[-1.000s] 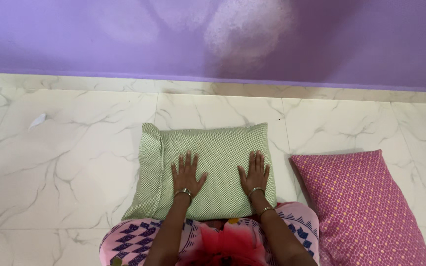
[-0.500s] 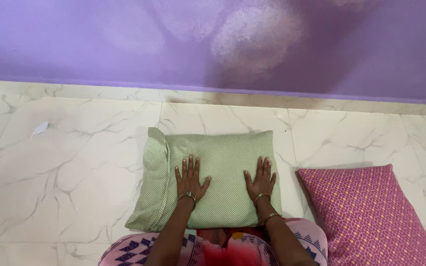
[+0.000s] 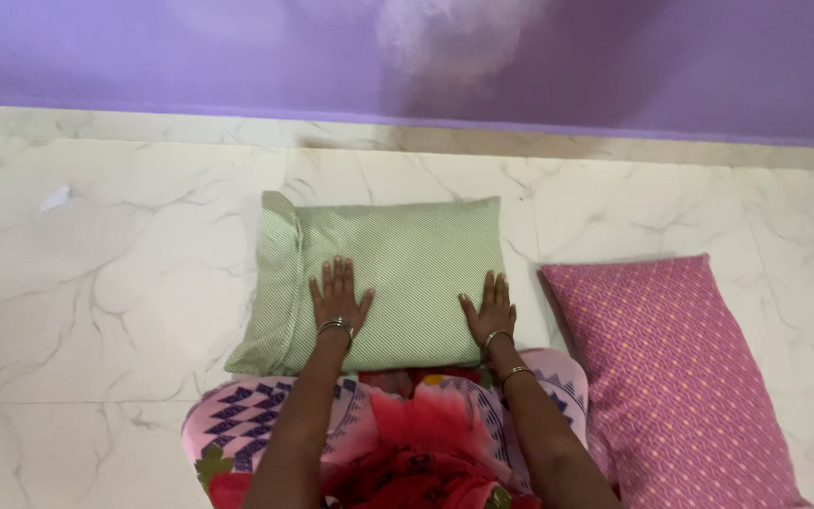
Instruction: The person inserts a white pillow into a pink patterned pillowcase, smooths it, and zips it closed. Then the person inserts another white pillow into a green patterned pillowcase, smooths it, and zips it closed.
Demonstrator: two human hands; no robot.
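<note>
Left hand point(image 3: 338, 300) flat, fingers spread, on green striped fabric pillow point(image 3: 398, 259); right hand point(image 3: 491, 311) likewise at its 4 o'clock corner. Pillow on white marble floor point(image 3: 124, 273). Pink patterned pillow point(image 3: 675, 377) at 3 o'clock, apart.

No packages, labels, signs or screens in view. Only a small white scrap point(image 3: 55, 197) at about ten o'clock on the marble floor point(image 3: 124, 302), well apart from everything else; possibly a bit of paper or wrapper, too small and blurred to tell. Nothing printed visible on it.
</note>
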